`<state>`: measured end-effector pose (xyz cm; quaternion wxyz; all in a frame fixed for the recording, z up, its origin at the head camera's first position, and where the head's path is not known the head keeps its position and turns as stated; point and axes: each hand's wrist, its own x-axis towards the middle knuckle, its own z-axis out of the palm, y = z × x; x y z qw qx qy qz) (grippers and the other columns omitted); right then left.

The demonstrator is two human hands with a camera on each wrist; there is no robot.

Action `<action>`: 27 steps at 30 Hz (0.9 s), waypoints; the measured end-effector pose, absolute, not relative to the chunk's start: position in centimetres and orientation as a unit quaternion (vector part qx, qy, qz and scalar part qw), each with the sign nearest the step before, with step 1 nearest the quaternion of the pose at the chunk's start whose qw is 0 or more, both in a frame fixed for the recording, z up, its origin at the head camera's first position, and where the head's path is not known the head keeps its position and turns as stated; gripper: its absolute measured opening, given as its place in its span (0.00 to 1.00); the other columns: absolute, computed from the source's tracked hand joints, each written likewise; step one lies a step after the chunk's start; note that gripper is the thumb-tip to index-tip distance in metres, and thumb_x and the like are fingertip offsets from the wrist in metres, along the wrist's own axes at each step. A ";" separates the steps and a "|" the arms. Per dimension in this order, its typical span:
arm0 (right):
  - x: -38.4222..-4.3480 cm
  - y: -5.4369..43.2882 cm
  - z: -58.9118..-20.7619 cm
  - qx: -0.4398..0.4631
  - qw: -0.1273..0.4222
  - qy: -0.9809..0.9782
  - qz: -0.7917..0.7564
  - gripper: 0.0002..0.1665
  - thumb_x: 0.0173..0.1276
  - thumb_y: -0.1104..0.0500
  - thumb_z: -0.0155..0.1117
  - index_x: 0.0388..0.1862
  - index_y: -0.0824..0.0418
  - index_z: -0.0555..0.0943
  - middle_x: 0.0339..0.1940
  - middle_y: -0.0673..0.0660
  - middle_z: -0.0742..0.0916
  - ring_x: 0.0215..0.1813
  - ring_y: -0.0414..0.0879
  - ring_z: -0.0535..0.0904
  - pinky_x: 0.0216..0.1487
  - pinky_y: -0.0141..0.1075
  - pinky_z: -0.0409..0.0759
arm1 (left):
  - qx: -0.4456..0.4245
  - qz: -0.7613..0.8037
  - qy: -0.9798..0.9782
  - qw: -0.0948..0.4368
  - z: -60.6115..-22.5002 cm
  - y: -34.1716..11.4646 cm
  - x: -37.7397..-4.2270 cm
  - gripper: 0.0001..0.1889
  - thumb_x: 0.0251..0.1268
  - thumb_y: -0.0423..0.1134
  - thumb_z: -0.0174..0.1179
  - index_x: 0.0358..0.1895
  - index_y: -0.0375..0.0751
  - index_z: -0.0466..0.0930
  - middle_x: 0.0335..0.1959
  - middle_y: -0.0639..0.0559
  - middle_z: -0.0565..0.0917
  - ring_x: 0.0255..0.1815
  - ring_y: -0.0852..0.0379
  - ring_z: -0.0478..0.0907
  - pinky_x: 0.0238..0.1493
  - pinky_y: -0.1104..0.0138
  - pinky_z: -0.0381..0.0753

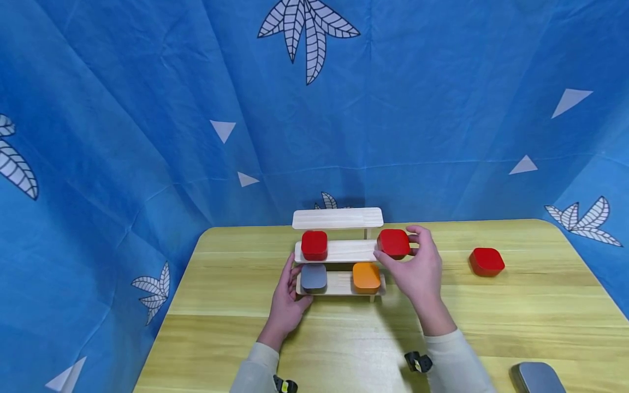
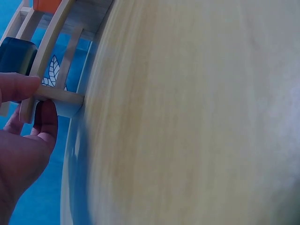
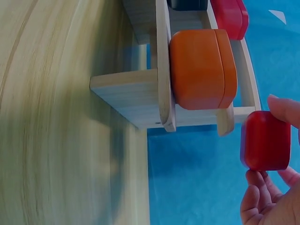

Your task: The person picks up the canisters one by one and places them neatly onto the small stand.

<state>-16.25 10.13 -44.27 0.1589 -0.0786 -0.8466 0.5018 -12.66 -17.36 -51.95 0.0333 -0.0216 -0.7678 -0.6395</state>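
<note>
A three-tier wooden shelf (image 1: pixel 339 218) stands at the back of the table. My left hand (image 1: pixel 286 310) grips its left end at the lowest tier, the thumb in front. My right hand (image 1: pixel 423 273) pinches a rounded red box (image 1: pixel 393 243) between thumb and fingers at the right end of the middle tier; whether it touches the wood I cannot tell. Another red box (image 1: pixel 314 245) sits at that tier's left end. The lowest tier bears a grey box (image 1: pixel 313 277) on the left and an orange box (image 3: pixel 199 69) on the right.
A third red box (image 1: pixel 486 262) lies on the table (image 1: pixel 236 327), right of the shelf. At the front right edge of the head view is a grey box (image 1: pixel 538 376), partly cut off. A blue patterned cloth (image 1: pixel 417 109) hangs close behind the shelf.
</note>
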 end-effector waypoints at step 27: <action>-16.8 7.5 -44.6 -0.051 0.154 -0.860 0.484 0.51 0.44 0.51 0.86 0.66 0.55 0.69 0.54 0.59 0.80 0.46 0.55 0.79 0.43 0.50 0.81 | -0.023 -0.645 -0.763 0.030 -52.6 -17.6 -12.9 0.58 0.51 0.10 0.60 0.82 0.58 0.47 0.70 0.48 0.69 0.64 0.46 0.68 0.57 0.64 0.75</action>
